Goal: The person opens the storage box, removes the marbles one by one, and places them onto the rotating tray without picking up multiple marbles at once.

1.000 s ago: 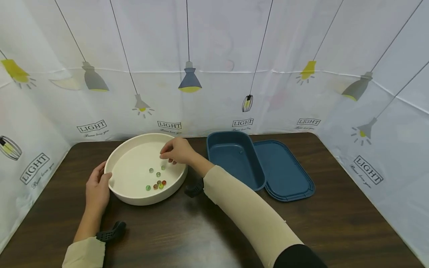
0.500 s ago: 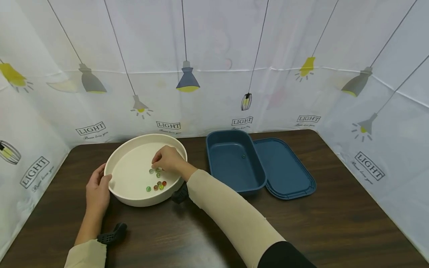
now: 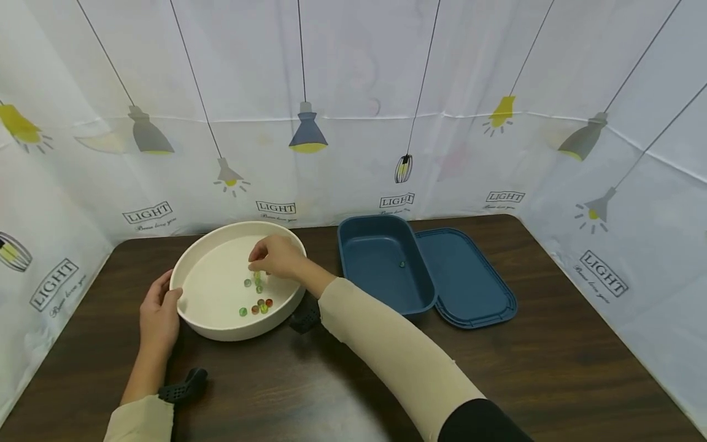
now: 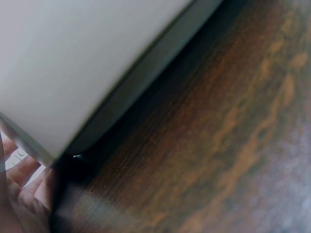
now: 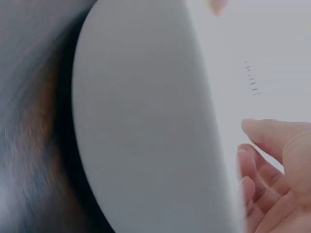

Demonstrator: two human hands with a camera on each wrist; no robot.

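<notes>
In the head view my left hand [image 3: 158,319] grips the left rim of a round cream tray [image 3: 207,328], thumb on the rim and fingers around the outside. Several glass marbles [image 3: 259,289] lie on its floor; a red marble [image 3: 269,302], a green marble [image 3: 243,312] and others form a group nearer the front. My right hand [image 3: 278,258] is over the tray, just above the rear marbles, partly hiding them. In the right wrist view, its thumb [image 5: 262,133] and forefinger stand slightly apart, with nothing visible between them; the other fingers are loosely bent.
A deep blue box [image 3: 367,273] stands right of the tray, with one small marble [image 3: 402,264] inside. Its blue lid [image 3: 469,276] lies flat beside it on the dark wooden table [image 3: 552,356]. A white printed curtain [image 3: 353,92] closes off the back and sides.
My right hand has moved left and down over the rear marbles, then slightly back up. The marble in the blue box has rolled a little toward the front right. My left hand stays on the rim.
</notes>
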